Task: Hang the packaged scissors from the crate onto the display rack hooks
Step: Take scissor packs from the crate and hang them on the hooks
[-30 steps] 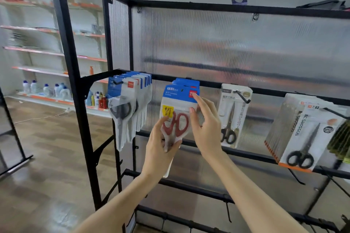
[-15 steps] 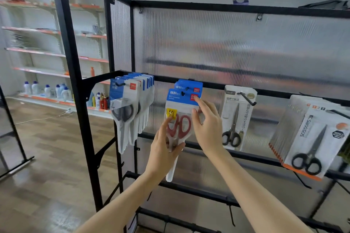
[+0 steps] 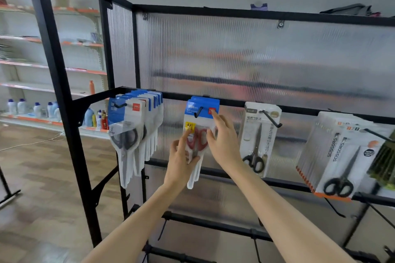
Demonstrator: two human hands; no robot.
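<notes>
A packaged pair of red-handled scissors (image 3: 199, 123) with a blue header hangs on the display rack (image 3: 235, 103), the black hook tip (image 3: 198, 111) poking out through its header hole. More blue-headed packs sit behind it on the same hook. My left hand (image 3: 181, 156) pinches the pack's lower half, thumb on the front. My right hand (image 3: 222, 139) touches the pack's right edge, its index finger stretched up onto the header. The crate is out of view.
Left hook carries several grey-handled scissors packs (image 3: 132, 126). To the right hang a small black-scissors pack (image 3: 256, 139) and a stack labelled SCISSORS (image 3: 342, 156). Bare hooks (image 3: 335, 207) jut from the lower rails. Store shelves with bottles (image 3: 36, 109) stand far left.
The red-handled pack has gone back onto the hook, whose tip now shows through the header. Both hands stay on the pack; the view has shifted slightly.
</notes>
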